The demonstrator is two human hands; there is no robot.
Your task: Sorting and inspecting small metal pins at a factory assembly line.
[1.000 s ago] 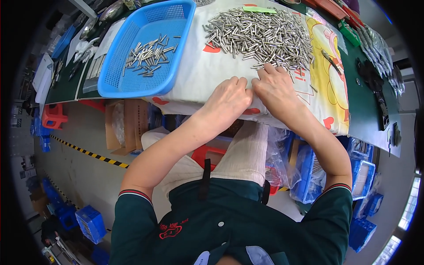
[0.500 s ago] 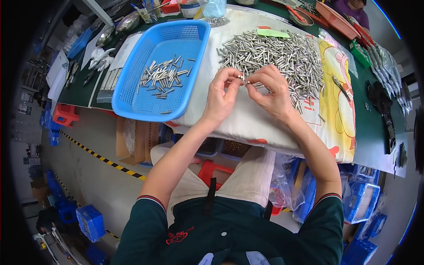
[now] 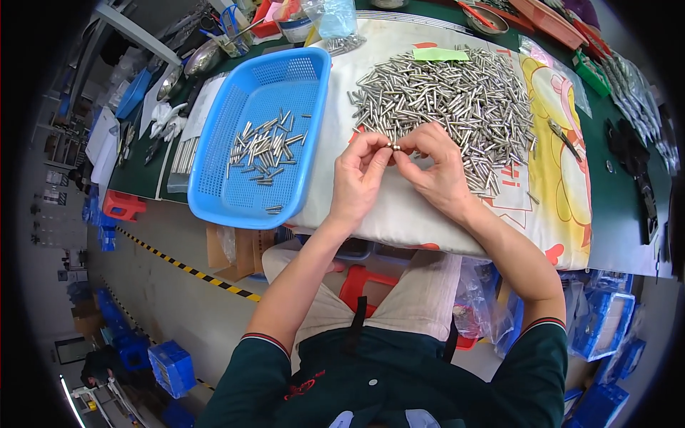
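Observation:
In front of the heap of small metal pins [image 3: 442,100], my two hands meet fingertip to fingertip. My left hand [image 3: 358,178] is closed in a pinch at the end of a short metal pin [image 3: 394,147]. From the other side, the thumb and forefinger of my right hand [image 3: 437,170] close on the same small piece. Fingers cover most of it, so I cannot make out its full shape. To the left, a blue plastic basket [image 3: 198,192] tilts across the table and holds a loose scatter of similar pins [image 3: 267,146].
A patterned cloth [image 3: 332,192] covers the table under the heap. A green paper slip [image 3: 440,54] lies on the pins. Pliers [image 3: 564,139] rest at the right. White gloves [image 3: 168,120] lie left of the basket. Beneath me is a red stool [image 3: 360,282].
My fingertips have drawn together until they meet at the small metal piece. The whole view has shifted a little, with the table sitting lower and further right at its front edge.

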